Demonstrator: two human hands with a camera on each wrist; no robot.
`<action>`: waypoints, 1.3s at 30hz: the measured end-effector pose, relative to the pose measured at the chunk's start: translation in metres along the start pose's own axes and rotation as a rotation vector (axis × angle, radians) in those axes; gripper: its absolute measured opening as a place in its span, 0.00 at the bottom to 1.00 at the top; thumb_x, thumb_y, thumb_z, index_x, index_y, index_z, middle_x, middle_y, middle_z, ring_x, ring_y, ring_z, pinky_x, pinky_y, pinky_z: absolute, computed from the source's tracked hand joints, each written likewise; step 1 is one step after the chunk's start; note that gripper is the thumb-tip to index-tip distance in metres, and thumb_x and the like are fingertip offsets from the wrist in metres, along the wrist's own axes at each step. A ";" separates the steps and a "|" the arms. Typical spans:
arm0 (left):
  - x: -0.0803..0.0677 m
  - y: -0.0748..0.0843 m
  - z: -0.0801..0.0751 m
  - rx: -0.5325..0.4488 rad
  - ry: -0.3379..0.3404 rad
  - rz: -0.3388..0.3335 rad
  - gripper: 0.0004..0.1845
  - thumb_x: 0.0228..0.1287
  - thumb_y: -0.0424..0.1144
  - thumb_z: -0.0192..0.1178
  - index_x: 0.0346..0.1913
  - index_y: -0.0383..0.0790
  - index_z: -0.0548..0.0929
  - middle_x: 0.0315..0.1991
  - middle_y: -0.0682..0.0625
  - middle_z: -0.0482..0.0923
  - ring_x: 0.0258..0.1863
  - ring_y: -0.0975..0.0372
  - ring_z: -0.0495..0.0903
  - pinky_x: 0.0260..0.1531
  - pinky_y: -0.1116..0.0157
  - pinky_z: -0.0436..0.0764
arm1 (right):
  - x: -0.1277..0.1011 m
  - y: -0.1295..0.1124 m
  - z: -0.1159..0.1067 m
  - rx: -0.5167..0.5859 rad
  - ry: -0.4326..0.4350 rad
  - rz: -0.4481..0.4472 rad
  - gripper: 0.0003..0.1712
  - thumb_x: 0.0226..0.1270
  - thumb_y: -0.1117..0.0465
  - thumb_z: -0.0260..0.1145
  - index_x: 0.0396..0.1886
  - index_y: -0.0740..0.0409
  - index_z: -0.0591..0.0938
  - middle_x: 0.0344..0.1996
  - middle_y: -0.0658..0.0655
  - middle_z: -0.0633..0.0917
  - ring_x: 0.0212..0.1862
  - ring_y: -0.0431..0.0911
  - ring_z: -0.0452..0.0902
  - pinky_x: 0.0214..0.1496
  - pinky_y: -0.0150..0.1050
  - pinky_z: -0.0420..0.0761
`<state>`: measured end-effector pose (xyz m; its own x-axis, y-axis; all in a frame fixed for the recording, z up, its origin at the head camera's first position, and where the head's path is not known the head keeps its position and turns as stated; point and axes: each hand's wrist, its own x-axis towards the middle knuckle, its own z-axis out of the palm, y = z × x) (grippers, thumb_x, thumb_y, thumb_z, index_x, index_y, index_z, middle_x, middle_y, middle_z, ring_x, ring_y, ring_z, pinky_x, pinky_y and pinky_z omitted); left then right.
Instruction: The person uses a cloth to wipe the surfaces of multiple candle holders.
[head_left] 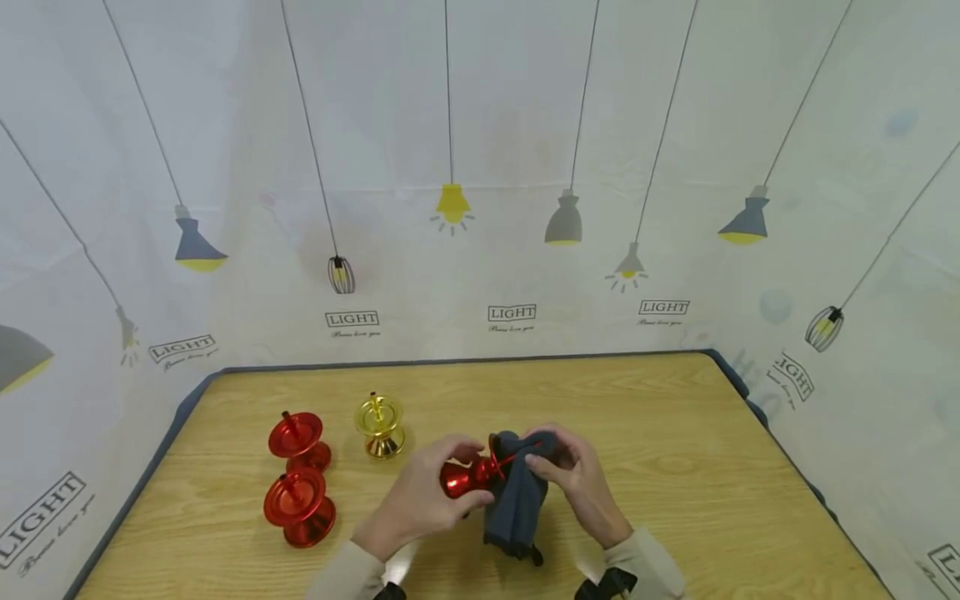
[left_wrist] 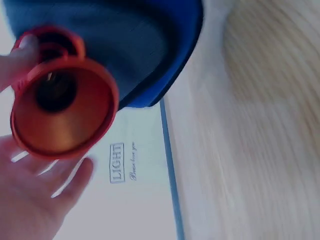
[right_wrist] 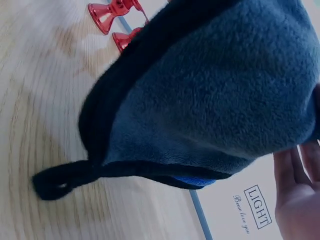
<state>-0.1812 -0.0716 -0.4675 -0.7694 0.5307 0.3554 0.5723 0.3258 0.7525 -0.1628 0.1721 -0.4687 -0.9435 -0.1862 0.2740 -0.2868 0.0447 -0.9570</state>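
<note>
My left hand [head_left: 422, 493] grips a shiny red candle holder [head_left: 467, 478] by its waisted stem, tilted on its side with the dish toward the right. In the left wrist view its hollow flared base [left_wrist: 85, 132] faces the camera. A dark grey-blue cloth [head_left: 516, 510] with black edging hangs from my right hand [head_left: 583, 485], thumb in front and fingers behind. The cloth's upper part lies over the dish side of the holder. In the right wrist view the fuzzy cloth [right_wrist: 215, 95] hides most of the holding fingers, and a black loop [right_wrist: 62, 181] sticks out at its corner.
To the left on the wooden table [head_left: 675, 442] stand two more red candle holders, one farther back [head_left: 297, 435] and one nearer [head_left: 296, 504]. A gold one [head_left: 379, 425] stands to their right. A white curtain [head_left: 405, 108] printed with lamps surrounds the table's back and sides.
</note>
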 end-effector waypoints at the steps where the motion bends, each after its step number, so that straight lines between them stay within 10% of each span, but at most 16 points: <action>1: 0.000 0.001 0.004 0.074 0.057 0.063 0.28 0.54 0.40 0.78 0.57 0.39 0.79 0.46 0.49 0.84 0.45 0.60 0.85 0.44 0.66 0.86 | 0.000 0.000 0.000 -0.001 0.026 0.006 0.13 0.73 0.63 0.65 0.53 0.62 0.81 0.46 0.61 0.83 0.43 0.44 0.84 0.45 0.36 0.84; 6: 0.002 0.003 0.017 0.416 0.285 0.264 0.28 0.43 0.36 0.83 0.50 0.39 0.82 0.42 0.51 0.86 0.42 0.63 0.85 0.44 0.63 0.85 | -0.002 0.001 0.000 0.049 0.083 0.016 0.14 0.72 0.65 0.66 0.52 0.67 0.80 0.43 0.54 0.85 0.42 0.44 0.84 0.44 0.36 0.84; 11: 0.002 0.005 0.016 0.475 0.316 0.288 0.25 0.44 0.39 0.81 0.47 0.41 0.84 0.40 0.52 0.87 0.40 0.62 0.85 0.43 0.61 0.84 | -0.003 0.000 0.001 0.066 0.071 0.022 0.15 0.71 0.65 0.66 0.53 0.69 0.79 0.43 0.53 0.84 0.41 0.42 0.83 0.43 0.36 0.84; 17: 0.004 0.004 0.007 0.348 0.157 0.200 0.18 0.55 0.43 0.77 0.47 0.42 0.86 0.40 0.52 0.88 0.38 0.65 0.84 0.40 0.65 0.83 | -0.002 -0.001 -0.001 0.037 0.034 -0.008 0.14 0.71 0.65 0.66 0.52 0.67 0.80 0.46 0.60 0.83 0.41 0.43 0.83 0.42 0.36 0.85; 25: 0.009 -0.008 -0.009 -0.191 -0.207 -0.085 0.14 0.73 0.45 0.63 0.52 0.39 0.86 0.41 0.47 0.88 0.37 0.68 0.85 0.38 0.67 0.85 | -0.003 0.001 -0.003 0.011 -0.044 -0.070 0.12 0.72 0.66 0.65 0.52 0.64 0.81 0.48 0.60 0.83 0.43 0.43 0.84 0.44 0.37 0.84; 30: 0.008 -0.011 -0.013 -0.259 -0.287 -0.162 0.16 0.75 0.48 0.58 0.52 0.39 0.86 0.41 0.47 0.88 0.36 0.68 0.85 0.38 0.68 0.84 | -0.004 0.002 -0.001 0.008 -0.066 -0.066 0.12 0.72 0.66 0.64 0.53 0.63 0.81 0.48 0.61 0.83 0.43 0.43 0.84 0.43 0.37 0.84; 34: 0.004 -0.004 -0.007 -0.185 -0.169 -0.084 0.18 0.71 0.44 0.64 0.58 0.37 0.83 0.48 0.44 0.86 0.44 0.63 0.86 0.42 0.69 0.85 | -0.004 0.004 0.000 0.006 -0.005 -0.030 0.14 0.72 0.65 0.64 0.53 0.68 0.79 0.45 0.59 0.84 0.41 0.43 0.83 0.43 0.37 0.84; 39: 0.002 0.007 0.007 0.272 0.126 0.183 0.28 0.53 0.42 0.79 0.57 0.39 0.83 0.47 0.49 0.85 0.45 0.60 0.85 0.44 0.64 0.85 | -0.004 0.006 0.000 0.094 0.134 0.060 0.17 0.71 0.65 0.67 0.54 0.71 0.78 0.40 0.50 0.85 0.39 0.41 0.83 0.42 0.35 0.84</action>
<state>-0.1772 -0.0625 -0.4656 -0.6662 0.5048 0.5490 0.7457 0.4394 0.5009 -0.1611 0.1736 -0.4752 -0.9739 -0.0531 0.2207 -0.2187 -0.0411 -0.9749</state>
